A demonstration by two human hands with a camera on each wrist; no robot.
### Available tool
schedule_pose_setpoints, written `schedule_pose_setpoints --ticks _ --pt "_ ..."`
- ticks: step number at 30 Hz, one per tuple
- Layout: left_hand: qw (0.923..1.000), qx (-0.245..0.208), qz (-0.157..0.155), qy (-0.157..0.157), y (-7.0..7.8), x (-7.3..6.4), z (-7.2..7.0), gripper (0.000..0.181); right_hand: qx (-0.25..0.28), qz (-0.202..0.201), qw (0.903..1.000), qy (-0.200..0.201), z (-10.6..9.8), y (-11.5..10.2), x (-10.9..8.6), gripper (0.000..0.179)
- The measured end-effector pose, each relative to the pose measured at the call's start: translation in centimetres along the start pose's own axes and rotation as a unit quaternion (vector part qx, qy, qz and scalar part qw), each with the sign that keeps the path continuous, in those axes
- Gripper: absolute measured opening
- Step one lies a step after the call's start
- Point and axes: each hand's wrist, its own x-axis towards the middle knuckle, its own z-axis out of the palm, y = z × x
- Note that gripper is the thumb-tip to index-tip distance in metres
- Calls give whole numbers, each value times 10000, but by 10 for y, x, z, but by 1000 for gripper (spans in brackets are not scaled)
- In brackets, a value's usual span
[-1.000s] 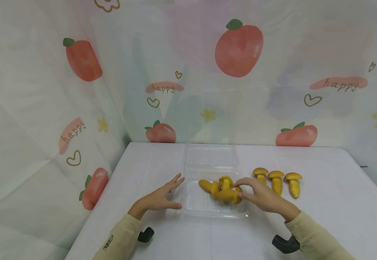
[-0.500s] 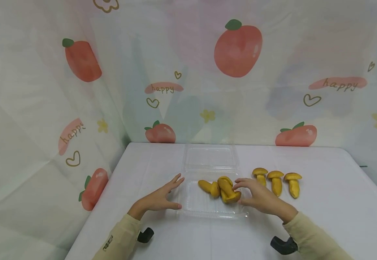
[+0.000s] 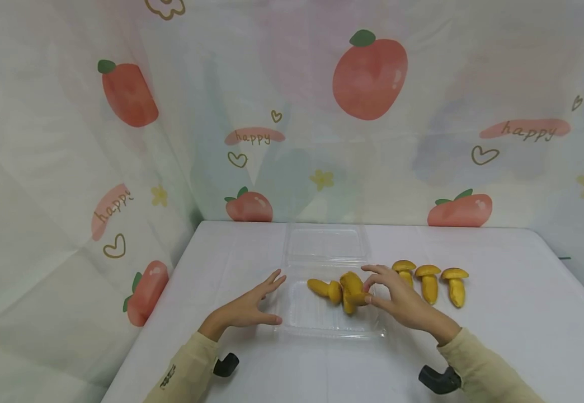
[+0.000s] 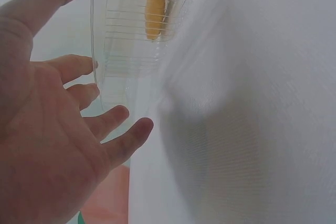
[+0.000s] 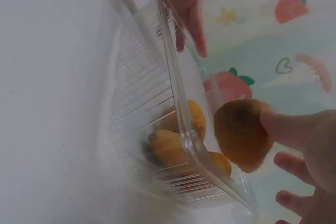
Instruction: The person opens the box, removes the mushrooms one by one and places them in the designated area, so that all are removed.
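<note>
A clear plastic clamshell box (image 3: 312, 322) lies opened out on the table, its lid (image 3: 326, 244) folded back. One yellow mushroom (image 3: 322, 289) lies on its side inside, and another (image 3: 348, 307) is beside it, partly covered. My right hand (image 3: 408, 302) pinches a yellow mushroom (image 5: 242, 136) by its end, over the right side of the box; the index finger is partly hidden in the right wrist view. My left hand (image 3: 244, 305) is at the box's left side, fingers spread and thumb near the rim (image 4: 93, 30); whether they touch cannot be told.
Three more yellow mushrooms stand in a row to the right of the box: the left one (image 3: 404, 268) partly behind my right hand, then a middle one (image 3: 429, 284) and a right one (image 3: 456, 286). A printed cloth (image 3: 292, 112) hangs along the table's back edge.
Among the mushrooms at the box's right, the upper one has been turned: it lay crosswise, then tilted cap to the front, and now my right hand pinches it. The left hand stays put.
</note>
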Motion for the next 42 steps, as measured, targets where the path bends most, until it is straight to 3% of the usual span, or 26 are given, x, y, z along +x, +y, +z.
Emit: schedule_pose_setpoints --ticks 8,19,27,35,42 --pt "10000 39 39 8 0 0 1 95 876 -133 9959 154 -2 -1 3 9" --pt "10000 -1 -17 9 1 0 1 95 1463 251 9886 260 -8 -4 3 22" --pt "10000 20 -45 19 1 0 1 95 2427 -2 9691 441 -12 0 3 36" --pt "10000 59 -63 29 3 0 1 95 2579 818 9617 444 -22 2 -2 35" --pt "10000 53 -49 11 3 0 1 95 2733 998 9564 252 -29 7 -9 22"
